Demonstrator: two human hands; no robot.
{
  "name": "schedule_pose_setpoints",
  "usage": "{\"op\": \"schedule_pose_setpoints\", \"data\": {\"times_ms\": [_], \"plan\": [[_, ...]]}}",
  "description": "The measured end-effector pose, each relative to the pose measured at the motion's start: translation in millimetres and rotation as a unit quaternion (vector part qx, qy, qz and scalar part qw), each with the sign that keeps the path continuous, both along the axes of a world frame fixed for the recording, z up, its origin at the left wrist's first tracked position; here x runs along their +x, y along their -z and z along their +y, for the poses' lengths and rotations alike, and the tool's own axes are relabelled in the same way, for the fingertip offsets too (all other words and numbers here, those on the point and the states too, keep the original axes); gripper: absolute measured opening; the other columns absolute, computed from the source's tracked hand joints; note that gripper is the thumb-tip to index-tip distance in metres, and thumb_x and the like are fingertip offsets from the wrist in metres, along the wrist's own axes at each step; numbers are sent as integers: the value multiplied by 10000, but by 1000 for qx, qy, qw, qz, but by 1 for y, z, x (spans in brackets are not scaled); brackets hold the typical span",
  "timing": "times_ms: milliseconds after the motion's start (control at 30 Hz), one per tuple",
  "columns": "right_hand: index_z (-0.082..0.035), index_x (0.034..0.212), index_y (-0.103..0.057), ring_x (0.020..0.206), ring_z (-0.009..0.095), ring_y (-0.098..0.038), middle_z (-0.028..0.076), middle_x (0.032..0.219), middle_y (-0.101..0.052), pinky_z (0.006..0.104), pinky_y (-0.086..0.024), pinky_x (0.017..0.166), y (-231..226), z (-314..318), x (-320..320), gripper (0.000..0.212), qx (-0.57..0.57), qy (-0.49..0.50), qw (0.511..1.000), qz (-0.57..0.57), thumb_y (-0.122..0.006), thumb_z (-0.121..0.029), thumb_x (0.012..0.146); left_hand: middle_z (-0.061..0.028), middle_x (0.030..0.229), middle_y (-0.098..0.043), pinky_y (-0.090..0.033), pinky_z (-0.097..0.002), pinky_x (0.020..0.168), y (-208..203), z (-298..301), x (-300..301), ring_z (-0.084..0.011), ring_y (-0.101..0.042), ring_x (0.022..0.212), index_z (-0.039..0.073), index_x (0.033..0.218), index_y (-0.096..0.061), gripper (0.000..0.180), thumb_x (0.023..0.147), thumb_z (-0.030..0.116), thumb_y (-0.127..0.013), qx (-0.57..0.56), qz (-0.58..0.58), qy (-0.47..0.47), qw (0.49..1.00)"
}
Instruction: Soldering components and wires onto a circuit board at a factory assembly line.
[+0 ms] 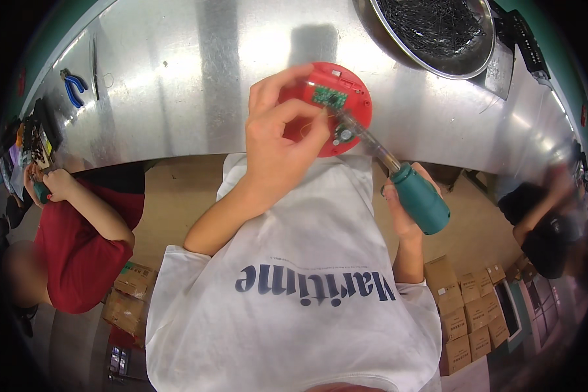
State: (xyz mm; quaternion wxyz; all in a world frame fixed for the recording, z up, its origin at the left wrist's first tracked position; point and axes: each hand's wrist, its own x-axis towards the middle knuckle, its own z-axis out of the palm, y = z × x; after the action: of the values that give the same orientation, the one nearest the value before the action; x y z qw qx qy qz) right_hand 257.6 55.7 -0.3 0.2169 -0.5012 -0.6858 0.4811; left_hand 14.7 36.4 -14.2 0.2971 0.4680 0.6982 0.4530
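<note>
A red round plastic housing [358, 88] lies at the near edge of the metal bench, with a green circuit board [328, 97] in it. My left hand [281, 124] reaches over the housing. Its thumb and index finger pinch together beside the board, where a thin yellowish wire [304, 129] shows; the fingertips are slightly blurred. In my right hand [402, 212] is a tool with a thick green handle [421, 199] and a long slim shaft [369, 138]. The shaft slants up and left, its tip at the board near my left fingertips. Close to the shaft sits a small round silvery component [343, 135].
A steel bowl [417, 60] of thin black pieces stands at the far right. Blue-handled pliers [74, 88] and slim tweezers [95, 65] lie at left. A person in red [88, 248] works at left, another in black [536, 219] at right. Cardboard boxes [470, 313] are stacked behind.
</note>
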Motion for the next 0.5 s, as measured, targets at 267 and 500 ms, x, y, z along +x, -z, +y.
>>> {"op": "schedule_pose_setpoints", "data": {"times_ms": [267,500], "plan": [[14,814,-613,619,185,-553,100,785,-595,291,-445,564,4,-3,3,188,-127,78,985,88,-672,10,636,-107,1258,-578,-436,-346,949,0,0,-1,-239,-532,1110,17,788,-681,47,749,2,-703,-4,-1,2,1000],[69,1136,-520,653,202,-544,190,970,-552,320,-459,580,11,-1,8,441,-200,135,932,269,-562,-146,754,-103,1250,-580,-440,-344,933,-1,2,-1,-233,-532,1090,17,780,-674,48,743,2,-701,-6,-1,3,1000]]}}
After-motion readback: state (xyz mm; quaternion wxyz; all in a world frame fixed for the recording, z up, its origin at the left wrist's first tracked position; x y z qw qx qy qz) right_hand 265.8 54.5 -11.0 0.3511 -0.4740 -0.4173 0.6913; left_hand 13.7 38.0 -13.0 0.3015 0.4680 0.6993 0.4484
